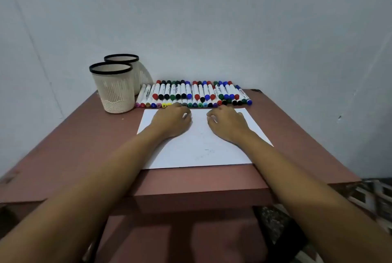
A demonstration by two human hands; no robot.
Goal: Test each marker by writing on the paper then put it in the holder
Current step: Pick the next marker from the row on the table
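A white sheet of paper (201, 148) lies in the middle of the reddish-brown table (84, 135). Behind it, against the wall, several white markers (191, 93) with red, black, green and blue caps lie stacked in rows. Two cream mesh holders with black rims stand at the back left: the nearer holder (113, 89) and a second holder (127, 65) behind it. My left hand (172, 120) and my right hand (226, 124) rest on the far part of the paper, fingers loosely curled, holding nothing. The fingertips lie close to the front row of markers.
A pale wall (212, 19) stands right behind the markers. The table's front edge (201, 193) drops to a lower shelf. Patterned floor tiles (373, 197) show at the lower right.
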